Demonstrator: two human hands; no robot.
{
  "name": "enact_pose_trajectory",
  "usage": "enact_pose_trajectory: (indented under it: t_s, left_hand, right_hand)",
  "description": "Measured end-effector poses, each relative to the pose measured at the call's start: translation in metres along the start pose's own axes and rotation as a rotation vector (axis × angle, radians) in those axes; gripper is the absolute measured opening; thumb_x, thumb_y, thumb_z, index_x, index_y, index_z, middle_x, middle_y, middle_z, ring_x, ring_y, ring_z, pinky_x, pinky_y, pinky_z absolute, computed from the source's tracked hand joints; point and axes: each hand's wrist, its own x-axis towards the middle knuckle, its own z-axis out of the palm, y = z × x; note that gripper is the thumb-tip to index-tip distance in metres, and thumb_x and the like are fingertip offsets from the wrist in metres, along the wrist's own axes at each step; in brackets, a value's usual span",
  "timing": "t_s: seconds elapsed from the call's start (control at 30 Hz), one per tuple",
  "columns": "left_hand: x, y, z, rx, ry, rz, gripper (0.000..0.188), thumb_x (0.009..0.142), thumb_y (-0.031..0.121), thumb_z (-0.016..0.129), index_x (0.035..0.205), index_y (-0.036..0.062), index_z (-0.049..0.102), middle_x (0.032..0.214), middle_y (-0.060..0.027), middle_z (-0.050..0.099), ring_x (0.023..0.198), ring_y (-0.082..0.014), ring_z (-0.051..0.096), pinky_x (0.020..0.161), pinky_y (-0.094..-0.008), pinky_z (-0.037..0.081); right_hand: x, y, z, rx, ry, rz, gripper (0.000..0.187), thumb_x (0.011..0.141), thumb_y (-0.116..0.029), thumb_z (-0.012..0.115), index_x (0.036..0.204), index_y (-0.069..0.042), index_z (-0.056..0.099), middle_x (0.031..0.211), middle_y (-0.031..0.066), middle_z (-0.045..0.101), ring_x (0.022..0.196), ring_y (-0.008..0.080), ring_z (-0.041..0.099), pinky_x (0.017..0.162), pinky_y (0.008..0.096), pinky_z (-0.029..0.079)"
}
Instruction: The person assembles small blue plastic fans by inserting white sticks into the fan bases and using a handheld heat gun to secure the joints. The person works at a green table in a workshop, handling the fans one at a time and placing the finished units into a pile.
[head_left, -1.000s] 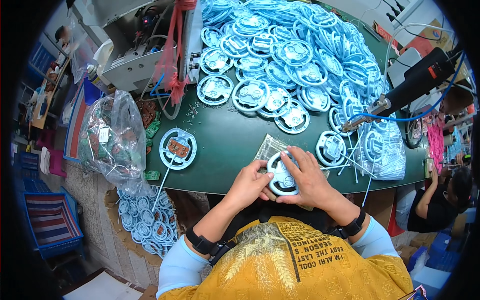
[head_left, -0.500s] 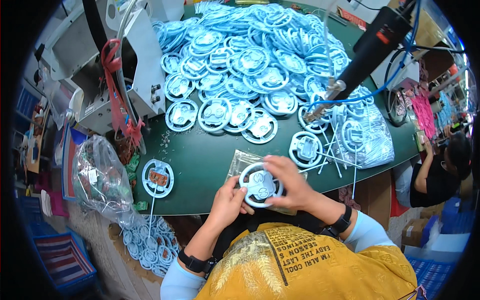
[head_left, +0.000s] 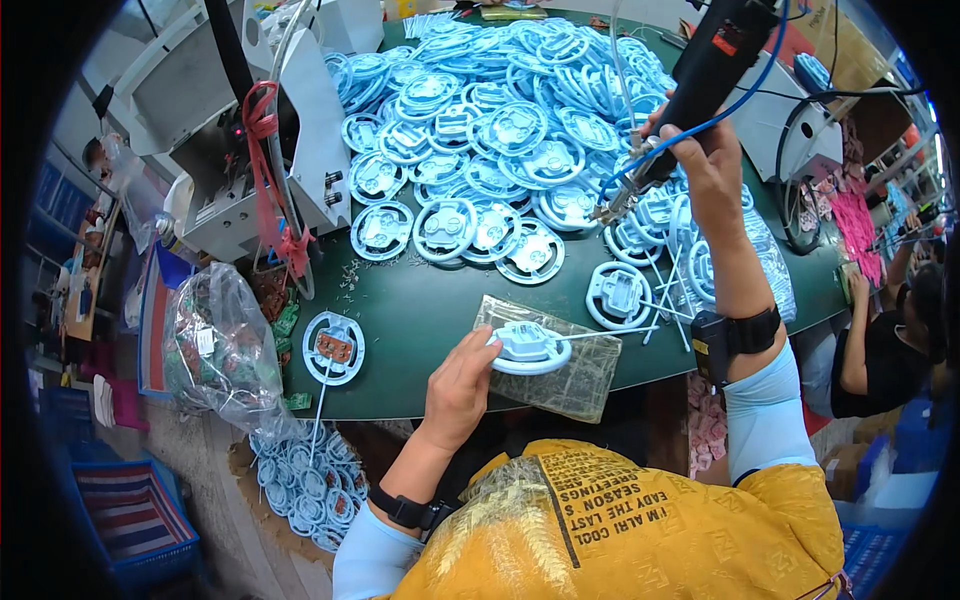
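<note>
My left hand (head_left: 461, 388) grips the left rim of a light blue toy steering wheel (head_left: 530, 347), tilted over a flat taped pad (head_left: 590, 375) near the table's front edge. From the wheel a thin white stick (head_left: 612, 332) sticks out to the right. Farther up and right, my right hand (head_left: 712, 170) is closed around a black electric screwdriver (head_left: 712, 72) with a metal tip, hanging over the table. Part of that hand's fingers is hidden behind the tool. Another wheel (head_left: 610, 292) lies right of the pad, near several loose white sticks.
A large pile of blue wheels (head_left: 500, 125) covers the table's far part. At left lie a wheel with a brown circuit board (head_left: 333, 347) and a clear bag of boards (head_left: 222, 350). A grey machine (head_left: 235, 150) stands behind them. A co-worker (head_left: 890, 340) sits at right.
My right hand has left the wheel and moved up and right to the screwdriver, which has shifted slightly. The wheel now lies tilted in my left hand, with its stick showing.
</note>
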Motion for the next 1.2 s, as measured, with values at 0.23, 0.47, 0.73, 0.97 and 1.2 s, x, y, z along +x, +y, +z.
enact_pose_trajectory:
  t_s: [0.23,0.47,0.73,0.97,1.2]
  left_hand:
    - [-0.011,-0.006,0.005,0.073,0.026,0.071,0.038,0.076,-0.008,0.069,0.112,0.0059,0.063,0.118,-0.0200,0.065,0.108,-0.0381,0.065,0.086,-0.0405,0.055]
    - [0.003,0.009,0.002,0.132,-0.019,0.150,0.045,0.072,-0.003,0.074,0.115,0.0071,0.063,0.125,-0.0213,0.061,0.112,-0.0389,0.062,0.090,-0.0433,0.054]
    - [0.032,0.019,0.006,0.131,-0.042,0.296,0.047,0.067,-0.004,0.077,0.111,0.0028,0.064,0.120,-0.0200,0.062,0.111,-0.0395,0.062,0.093,-0.0453,0.052]
    - [0.050,0.028,0.018,0.076,-0.101,0.317,0.038,0.069,-0.004,0.076,0.105,0.0009,0.064,0.115,-0.0193,0.066,0.111,-0.0361,0.063,0.093,-0.0446,0.052]
    - [0.050,0.023,0.020,0.071,-0.064,0.294,0.033,0.073,-0.002,0.074,0.103,-0.0010,0.061,0.112,-0.0202,0.066,0.107,-0.0363,0.065,0.090,-0.0435,0.054]
  right_hand:
    - [0.004,-0.054,0.053,0.200,-0.055,-0.130,0.047,0.088,-0.013,0.066,0.126,0.009,0.047,0.089,0.0094,0.057,0.071,0.0216,0.066,0.062,0.0329,0.056]
    - [-0.005,-0.080,0.071,0.225,0.009,-0.128,0.047,0.086,-0.013,0.067,0.124,0.009,0.048,0.081,0.0094,0.056,0.059,0.0190,0.063,0.050,0.0313,0.053]
    - [0.005,-0.097,0.076,0.174,0.088,-0.138,0.043,0.086,-0.015,0.067,0.118,0.008,0.051,0.072,0.0105,0.059,0.058,0.0184,0.062,0.052,0.0310,0.051]
    - [0.003,-0.097,0.079,0.162,0.125,-0.097,0.041,0.085,-0.017,0.070,0.116,0.005,0.054,0.070,0.0090,0.059,0.059,0.0165,0.063,0.054,0.0293,0.052]
    - [0.003,-0.100,0.079,0.135,0.158,-0.100,0.040,0.085,-0.017,0.069,0.115,0.005,0.054,0.069,0.0089,0.059,0.058,0.0162,0.063,0.055,0.0288,0.052]
